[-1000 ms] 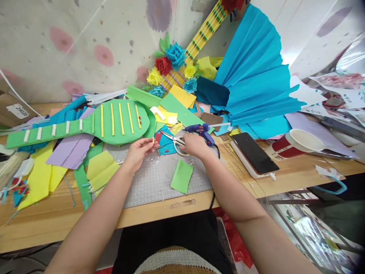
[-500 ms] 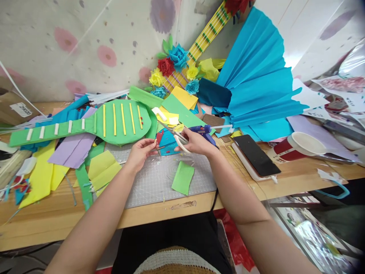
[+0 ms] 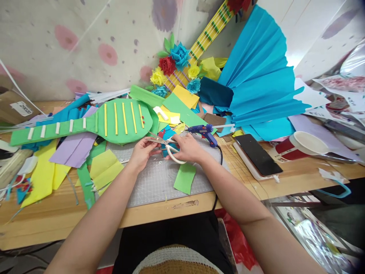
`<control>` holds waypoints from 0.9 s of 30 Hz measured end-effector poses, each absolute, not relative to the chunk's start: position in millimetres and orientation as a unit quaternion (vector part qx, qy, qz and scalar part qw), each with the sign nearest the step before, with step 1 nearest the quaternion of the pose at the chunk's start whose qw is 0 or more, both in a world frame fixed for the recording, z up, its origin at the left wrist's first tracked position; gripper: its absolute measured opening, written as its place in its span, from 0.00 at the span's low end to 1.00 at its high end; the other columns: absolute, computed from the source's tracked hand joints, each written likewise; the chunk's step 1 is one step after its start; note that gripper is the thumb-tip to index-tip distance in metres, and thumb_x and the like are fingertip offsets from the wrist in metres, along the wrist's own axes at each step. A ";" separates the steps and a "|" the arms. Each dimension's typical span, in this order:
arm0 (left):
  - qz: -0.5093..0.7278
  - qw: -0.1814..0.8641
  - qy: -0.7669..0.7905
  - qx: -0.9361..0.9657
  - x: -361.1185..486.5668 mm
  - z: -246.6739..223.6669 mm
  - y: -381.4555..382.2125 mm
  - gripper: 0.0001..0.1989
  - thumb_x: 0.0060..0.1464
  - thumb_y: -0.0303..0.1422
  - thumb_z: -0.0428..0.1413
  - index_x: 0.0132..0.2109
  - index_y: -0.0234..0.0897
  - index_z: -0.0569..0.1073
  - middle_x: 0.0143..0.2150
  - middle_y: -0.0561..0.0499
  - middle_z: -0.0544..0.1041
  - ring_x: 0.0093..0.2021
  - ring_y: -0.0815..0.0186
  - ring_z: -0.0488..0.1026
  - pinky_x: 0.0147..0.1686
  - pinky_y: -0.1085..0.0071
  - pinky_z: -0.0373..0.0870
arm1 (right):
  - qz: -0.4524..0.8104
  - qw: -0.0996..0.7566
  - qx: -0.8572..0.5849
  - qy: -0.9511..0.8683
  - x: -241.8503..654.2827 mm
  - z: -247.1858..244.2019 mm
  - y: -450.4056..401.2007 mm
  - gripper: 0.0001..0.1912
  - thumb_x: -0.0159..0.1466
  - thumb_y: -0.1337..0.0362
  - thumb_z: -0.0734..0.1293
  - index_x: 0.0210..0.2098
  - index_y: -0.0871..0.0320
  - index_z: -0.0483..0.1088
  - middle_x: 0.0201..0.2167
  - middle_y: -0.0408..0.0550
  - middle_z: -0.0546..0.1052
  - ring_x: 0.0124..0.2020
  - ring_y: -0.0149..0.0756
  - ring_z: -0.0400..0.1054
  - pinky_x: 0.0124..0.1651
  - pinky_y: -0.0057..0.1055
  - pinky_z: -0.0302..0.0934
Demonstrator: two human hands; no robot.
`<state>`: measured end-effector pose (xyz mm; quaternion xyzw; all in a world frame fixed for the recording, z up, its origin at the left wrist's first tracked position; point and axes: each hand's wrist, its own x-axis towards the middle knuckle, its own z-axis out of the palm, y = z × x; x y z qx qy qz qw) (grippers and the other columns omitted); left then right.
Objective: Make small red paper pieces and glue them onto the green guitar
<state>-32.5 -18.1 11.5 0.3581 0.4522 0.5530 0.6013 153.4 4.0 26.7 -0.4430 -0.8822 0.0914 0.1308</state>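
Observation:
White-handled scissors (image 3: pixel 172 153) are in my right hand (image 3: pixel 188 147), their blades spread and pointing left. The blades reach the fingertips of my left hand (image 3: pixel 142 154), which is closed in a pinch on a small piece, mostly hidden. Both hands are above the grey cutting mat (image 3: pixel 148 186). A green paper piece (image 3: pixel 185 178) lies on the mat below my right hand. Just behind my hands are blue and red paper scraps (image 3: pixel 168 133). To the left rests a green paper-covered guitar shape (image 3: pixel 122 121) with yellow strips and several white bars along its neck.
A blue glue gun (image 3: pixel 203 131) lies right of my hands, its cord running off the front edge. Further right are a black phone (image 3: pixel 258 154) and a paper cup (image 3: pixel 302 146). Behind stand a flowered yellow guitar (image 3: pixel 209 36) and pleated blue paper (image 3: pixel 256 68).
My right hand has brought the scissors left and slightly down, so the blades now meet my left fingertips. My left hand stays pinched, shifted slightly. The glue gun shows more fully.

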 end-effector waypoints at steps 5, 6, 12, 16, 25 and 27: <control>0.556 0.582 0.460 0.374 -32.0 9.6 -17.9 0.19 0.31 0.36 0.66 0.32 0.34 0.70 0.30 0.52 0.75 0.33 0.66 0.74 0.32 0.68 0.74 | 0.087 0.124 -0.443 -0.884 150.9 27.4 -0.1 0.31 0.52 0.38 0.62 0.41 0.58 0.63 0.40 0.52 0.74 0.40 0.43 0.67 0.41 0.34 0.49; 0.557 0.577 0.462 0.378 -31.8 8.9 -17.9 0.19 0.31 0.37 0.66 0.32 0.34 0.70 0.30 0.51 0.75 0.33 0.65 0.74 0.33 0.67 0.74 | 0.085 0.121 -0.441 -0.885 150.3 27.7 -1.0 0.30 0.53 0.38 0.61 0.40 0.58 0.63 0.41 0.53 0.74 0.41 0.43 0.66 0.41 0.34 0.49; 0.547 0.571 0.466 0.397 -29.2 7.1 -19.2 0.19 0.31 0.37 0.66 0.31 0.33 0.71 0.29 0.50 0.76 0.32 0.64 0.74 0.36 0.63 0.73 | 0.060 0.122 -0.452 -0.882 147.7 28.2 -3.0 0.24 0.59 0.45 0.59 0.41 0.59 0.64 0.43 0.55 0.72 0.44 0.44 0.64 0.44 0.36 0.48; 0.550 0.554 0.474 0.408 -26.9 9.1 -20.1 0.18 0.32 0.37 0.66 0.31 0.33 0.72 0.29 0.51 0.75 0.30 0.66 0.73 0.33 0.66 0.73 | 0.029 0.134 -0.443 -0.886 146.6 23.2 -1.2 0.20 0.61 0.51 0.58 0.42 0.61 0.65 0.44 0.57 0.72 0.44 0.45 0.62 0.47 0.37 0.48; 0.531 0.574 0.460 0.420 -26.2 11.5 -22.3 0.18 0.35 0.39 0.64 0.34 0.35 0.72 0.30 0.51 0.75 0.32 0.65 0.73 0.32 0.66 0.73 | 0.077 0.087 -0.476 -0.871 146.6 26.3 1.5 0.17 0.63 0.54 0.56 0.41 0.60 0.65 0.39 0.54 0.74 0.39 0.41 0.65 0.36 0.31 0.52; 0.527 0.585 0.455 0.417 -27.5 13.1 -22.4 0.17 0.37 0.41 0.63 0.33 0.34 0.72 0.30 0.51 0.73 0.30 0.67 0.71 0.31 0.67 0.73 | 0.083 0.084 -0.483 -0.868 149.6 30.6 1.9 0.16 0.63 0.53 0.56 0.39 0.59 0.66 0.37 0.52 0.75 0.37 0.39 0.66 0.33 0.30 0.50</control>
